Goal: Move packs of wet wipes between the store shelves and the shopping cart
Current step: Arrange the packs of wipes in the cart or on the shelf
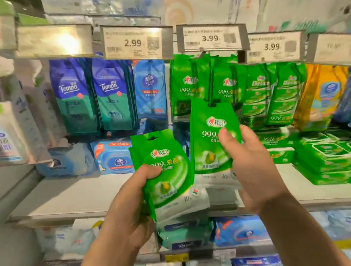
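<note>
From the head view, the left hand (134,201) grips a green pack of wet wipes (165,168), thumb curled over its front and fingers behind, low and in front of the bare white shelf (69,196); there may be more than one pack in that stack, since extra edges show at its left side, though I cannot tell the count; the right hand (252,166) pinches a second green pack (211,138) with the thumb pressed on its printed face, its hang-hole just below the hanging row of same-brand packs (189,84) under the 3.99 price tag (211,37); the two held packs sit close beside each other, edges nearly touching; the shopping cart is not in view.

As for what could go wrong: the right grip is a light pinch on slick film, so the pack could slide out if the hand turns quickly; its top edge sits near the hanging packs and could snag one and pull it off the hook; the left stack could fan and shed a pack if the thumb eases.
</note>
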`<state>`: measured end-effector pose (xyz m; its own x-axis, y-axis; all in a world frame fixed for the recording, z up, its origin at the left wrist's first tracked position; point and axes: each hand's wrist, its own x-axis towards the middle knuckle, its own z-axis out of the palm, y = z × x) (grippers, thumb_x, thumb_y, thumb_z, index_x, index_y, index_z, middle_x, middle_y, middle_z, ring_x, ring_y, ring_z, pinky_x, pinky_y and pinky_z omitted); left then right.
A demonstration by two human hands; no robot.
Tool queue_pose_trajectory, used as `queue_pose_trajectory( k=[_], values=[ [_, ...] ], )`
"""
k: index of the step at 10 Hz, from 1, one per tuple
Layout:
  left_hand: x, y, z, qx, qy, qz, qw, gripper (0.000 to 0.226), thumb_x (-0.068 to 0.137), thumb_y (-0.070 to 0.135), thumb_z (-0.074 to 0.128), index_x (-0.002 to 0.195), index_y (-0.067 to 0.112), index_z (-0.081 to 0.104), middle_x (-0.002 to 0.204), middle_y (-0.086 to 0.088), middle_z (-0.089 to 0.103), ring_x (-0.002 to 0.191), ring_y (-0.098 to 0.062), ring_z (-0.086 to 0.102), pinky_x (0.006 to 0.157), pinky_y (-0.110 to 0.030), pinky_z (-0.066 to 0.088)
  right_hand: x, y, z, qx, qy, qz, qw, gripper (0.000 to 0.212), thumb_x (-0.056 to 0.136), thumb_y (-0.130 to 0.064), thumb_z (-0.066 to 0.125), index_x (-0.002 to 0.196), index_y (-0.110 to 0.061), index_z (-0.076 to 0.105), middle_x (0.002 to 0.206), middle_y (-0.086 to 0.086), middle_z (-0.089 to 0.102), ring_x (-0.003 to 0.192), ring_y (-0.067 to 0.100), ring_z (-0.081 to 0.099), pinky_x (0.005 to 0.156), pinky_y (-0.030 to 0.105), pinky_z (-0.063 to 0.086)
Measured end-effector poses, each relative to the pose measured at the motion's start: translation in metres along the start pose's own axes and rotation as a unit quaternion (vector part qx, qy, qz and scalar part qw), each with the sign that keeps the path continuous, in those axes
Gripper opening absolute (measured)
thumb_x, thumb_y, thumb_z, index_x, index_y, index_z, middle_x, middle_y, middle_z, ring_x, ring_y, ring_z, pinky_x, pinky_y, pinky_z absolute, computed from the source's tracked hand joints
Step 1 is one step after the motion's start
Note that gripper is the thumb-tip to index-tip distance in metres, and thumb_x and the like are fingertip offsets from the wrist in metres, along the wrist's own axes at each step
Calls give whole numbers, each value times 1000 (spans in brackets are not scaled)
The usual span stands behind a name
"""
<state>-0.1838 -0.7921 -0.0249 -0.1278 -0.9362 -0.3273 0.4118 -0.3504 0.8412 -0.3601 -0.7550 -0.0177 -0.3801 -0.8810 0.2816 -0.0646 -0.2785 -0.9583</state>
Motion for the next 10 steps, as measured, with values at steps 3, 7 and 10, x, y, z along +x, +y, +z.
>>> queue_pose_trajectory(
  k=[3,7,10],
  values=[
    [-1,-8,-12,-79,-137,-4,987,31,69,17,62,90,7,83,105,-21,76,79,-33,77,69,-52,61,30,-46,17,-23,-8,-142,990,61,88,-54,70,140,-29,53,137,-36,48,128,-11,46,113,34,39],
    [6,2,-15,-102,-118,-5,988,34,72,17,63,99,8,81,111,-20,76,89,-34,77,77,-56,60,56,-26,15,-123,50,-104,986,30,96,-50,61,119,-32,53,106,-33,59,88,-26,49,86,11,38],
    [15,-3,-17,-86,-137,-8,987,40,70,18,63,105,6,79,109,-20,76,83,-32,77,67,-46,64,52,22,15,-57,8,33,998,44,99,-50,53,92,-8,61,66,6,70,46,25,58,39,28,39]
  ],
)
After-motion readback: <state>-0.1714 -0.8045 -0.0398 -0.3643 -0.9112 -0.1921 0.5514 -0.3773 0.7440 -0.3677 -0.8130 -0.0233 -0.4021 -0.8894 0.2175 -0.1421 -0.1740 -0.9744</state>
